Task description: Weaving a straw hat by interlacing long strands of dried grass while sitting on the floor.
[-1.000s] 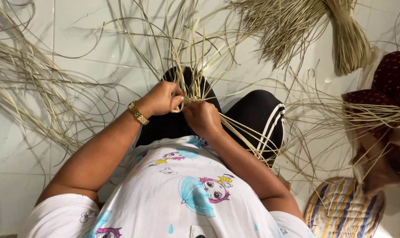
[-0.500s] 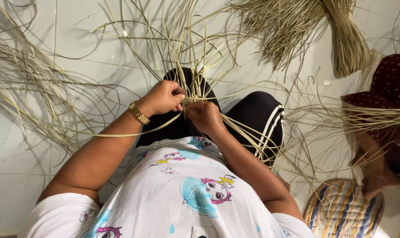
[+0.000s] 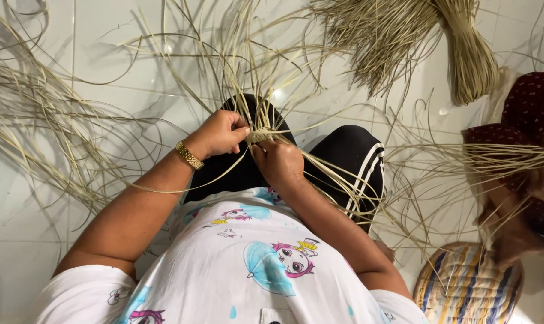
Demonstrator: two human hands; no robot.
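Hands closed tight on woven strip start, held over the lap.
Left hand (image 3: pixel 219 133) is fisted on the pale reed strands (image 3: pixel 257 137); right hand (image 3: pixel 278 162) is pinched on the same knot, touching it. Compared with a second ago, hands are drawn closer and strands pulled tauter, so a crossing looks cinched. Loose reeds (image 3: pixel 50 132) fan left on the tiled floor (image 3: pixel 20 240); reed bundle (image 3: pixel 470 60) far right, another person's sleeve (image 3: pixel 530 108) beside it.

The woven knot (image 3: pixel 260 135) is hiding between both fists, while a co-worker (image 3: pixel 524 180) at three o'clock is running off the edge.
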